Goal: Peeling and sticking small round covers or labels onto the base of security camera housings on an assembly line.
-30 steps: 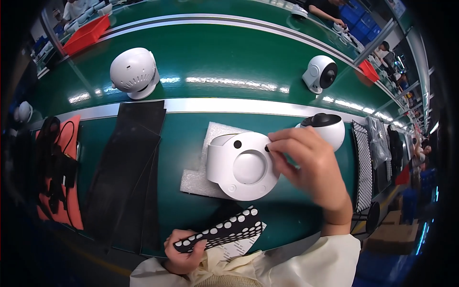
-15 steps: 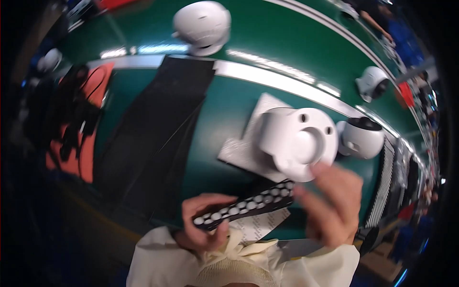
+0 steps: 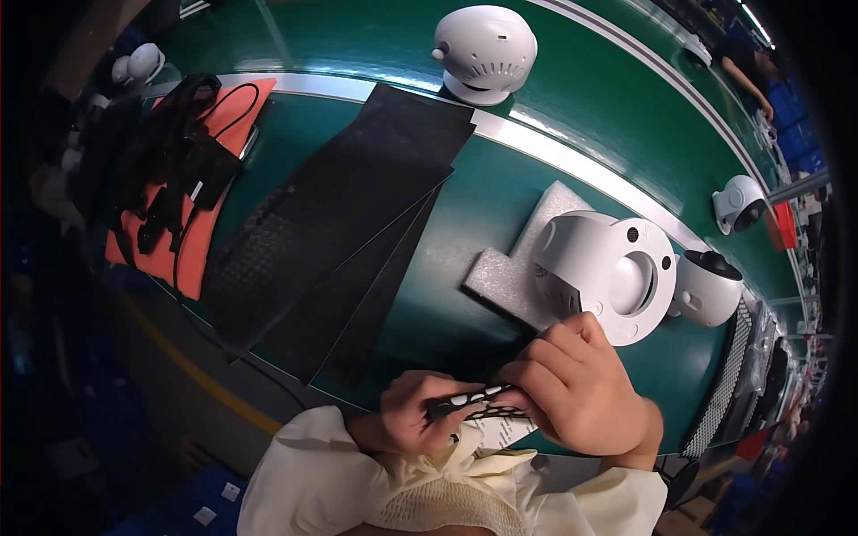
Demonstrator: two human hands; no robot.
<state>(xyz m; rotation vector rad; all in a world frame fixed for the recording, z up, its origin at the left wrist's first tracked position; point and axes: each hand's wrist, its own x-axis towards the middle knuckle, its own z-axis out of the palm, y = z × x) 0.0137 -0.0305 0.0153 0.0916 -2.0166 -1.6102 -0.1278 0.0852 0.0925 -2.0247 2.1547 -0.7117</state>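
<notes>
My left hand [image 3: 418, 413] is closed round the left end of a black strip with rows of white rounds [image 3: 483, 396]. The right end of this strip is under the curled fingers of my right hand [image 3: 581, 384], which pinch at it; the fingertips are partly hidden. Just beyond my right hand, a white camera housing [image 3: 559, 246] lies tipped over, its round base facing me. Two dark round spots show on the base beside a circular recess. The housing rests on a grey foam piece [image 3: 500, 281]. A white printed sheet [image 3: 502, 432] shows below the strip.
Black flat sheets [image 3: 331, 223] lie overlapped at left, beside an orange mat [image 3: 192, 268] with black cables and adapters [image 3: 183, 170]. Another white camera [image 3: 710, 290] stands right of the housing. More white cameras [image 3: 487, 54] [image 3: 740, 204] stand beyond the white rail [image 3: 572, 161].
My right hand has moved from the housing's base down to the strip and closed on it. The strip is turned and more covered by my fingers. The whole view has shifted.
</notes>
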